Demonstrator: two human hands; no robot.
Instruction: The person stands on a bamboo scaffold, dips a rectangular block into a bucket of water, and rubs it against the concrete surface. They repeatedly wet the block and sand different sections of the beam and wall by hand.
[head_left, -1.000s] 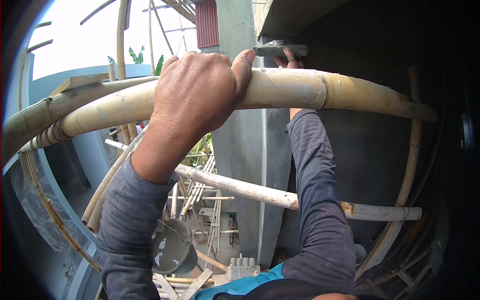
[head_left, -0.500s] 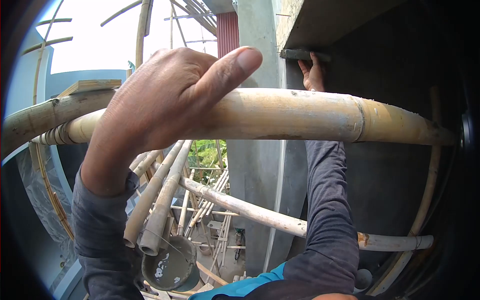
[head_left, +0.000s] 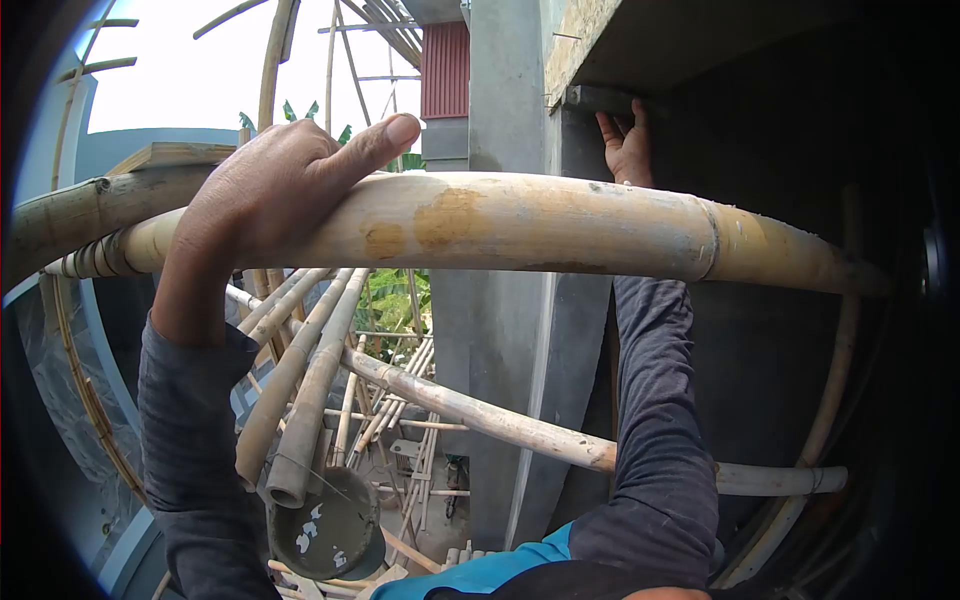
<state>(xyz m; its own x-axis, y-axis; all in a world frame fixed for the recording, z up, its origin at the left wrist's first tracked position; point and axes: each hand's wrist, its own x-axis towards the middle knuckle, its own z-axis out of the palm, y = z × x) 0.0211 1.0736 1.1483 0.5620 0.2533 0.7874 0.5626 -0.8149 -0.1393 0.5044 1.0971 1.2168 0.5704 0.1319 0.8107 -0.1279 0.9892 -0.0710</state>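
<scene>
My left hand (head_left: 265, 185) lies over the thick horizontal bamboo pole (head_left: 560, 225), its thumb stretched along the top and its other fingers hidden behind. Beyond the pole, my right hand (head_left: 628, 150) reaches up to the lower edge of a concrete beam (head_left: 680, 45). Its raised fingers and thumb hold a grey, bar-shaped piece (head_left: 598, 98) up against the beam's underside, beside the wall corner. Shadow hides part of this piece, and I cannot make out its exact kind. My right forearm passes behind the bamboo pole.
A second bamboo pole (head_left: 480, 415) crosses lower down. Several bamboo ends jut out above a bucket (head_left: 325, 530) of grey wet mix. A grey concrete column (head_left: 500, 330) rises in the middle. Far below are more bamboo poles and the ground.
My left hand has moved left and appears smaller, set lower around the pole. My right hand stays at the grey piece, its fingers slightly shifted. The whole view has moved a little.
</scene>
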